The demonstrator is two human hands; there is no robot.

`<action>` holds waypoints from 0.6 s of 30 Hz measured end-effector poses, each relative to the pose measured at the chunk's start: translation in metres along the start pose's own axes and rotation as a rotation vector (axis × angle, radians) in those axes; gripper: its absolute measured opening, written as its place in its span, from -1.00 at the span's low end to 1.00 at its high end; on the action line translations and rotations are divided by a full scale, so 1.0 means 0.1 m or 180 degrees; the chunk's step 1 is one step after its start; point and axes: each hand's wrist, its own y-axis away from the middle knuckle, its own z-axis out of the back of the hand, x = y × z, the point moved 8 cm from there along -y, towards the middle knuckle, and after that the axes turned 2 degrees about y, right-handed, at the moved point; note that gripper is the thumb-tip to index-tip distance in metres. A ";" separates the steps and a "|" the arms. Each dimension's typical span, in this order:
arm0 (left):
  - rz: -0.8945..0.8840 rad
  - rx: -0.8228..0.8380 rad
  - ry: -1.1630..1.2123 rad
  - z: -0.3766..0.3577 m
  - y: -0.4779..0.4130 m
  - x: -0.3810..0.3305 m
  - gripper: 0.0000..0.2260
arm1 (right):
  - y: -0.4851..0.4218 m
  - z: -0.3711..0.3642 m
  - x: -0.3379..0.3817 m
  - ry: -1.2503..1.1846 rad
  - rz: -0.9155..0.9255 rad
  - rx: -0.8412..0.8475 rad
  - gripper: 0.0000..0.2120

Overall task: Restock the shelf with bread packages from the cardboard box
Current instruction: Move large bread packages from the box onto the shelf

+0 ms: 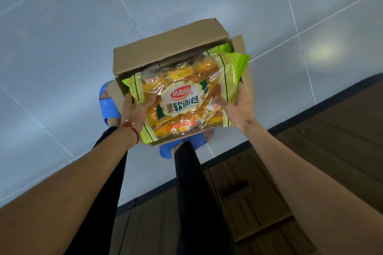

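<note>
Left hand (135, 109) and right hand (238, 105), thumbs pressed on its top face, grip opposite ends of a bread package (182, 99) just above the open cardboard box (165, 51). Further packages (219, 48) lie inside the box, which stands on the tiled floor (62, 58).

Both bare forearms are reaching forward and down from the lower corners of the view, converging toward the centre. The left hand (135, 109), with a red cord (133, 130) around its wrist, is gripping the left edge of the bread package (180, 99), thumb lying on top. The right hand (238, 107) is gripping the right edge in the same way.
</note>
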 end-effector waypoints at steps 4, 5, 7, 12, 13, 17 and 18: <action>-0.0269 0.0175 -0.0212 0.30 0.27 -0.41 -0.70 | 0.44 -0.02 0.26 -0.0176 -0.0059 -0.0106 -0.42; -0.0330 0.0196 -0.0269 0.41 0.35 -0.53 -0.73 | 0.58 -0.03 0.34 -0.0238 -0.0089 -0.0147 -0.42; -0.0457 0.0293 -0.0319 0.62 0.51 -0.79 -0.74 | 0.84 -0.08 0.57 -0.0361 -0.0112 -0.0199 -0.41; -0.0907 0.0432 -0.0533 1.31 1.02 -1.49 -0.72 | 1.50 -0.10 1.11 -0.0575 0.0115 -0.0429 -0.13; -0.1017 0.0438 -0.0588 1.47 1.15 -1.64 -0.71 | 1.64 -0.10 1.22 -0.0589 0.0169 -0.0470 -0.06; -0.1371 0.0446 -0.0765 2.07 1.63 -2.12 -0.67 | 2.33 -0.12 1.91 -0.0825 0.0443 -0.0703 -0.29; -0.1468 0.0439 -0.0796 2.20 1.75 -2.22 -0.67 | 2.48 -0.15 2.05 -0.0943 0.0503 -0.0734 -0.36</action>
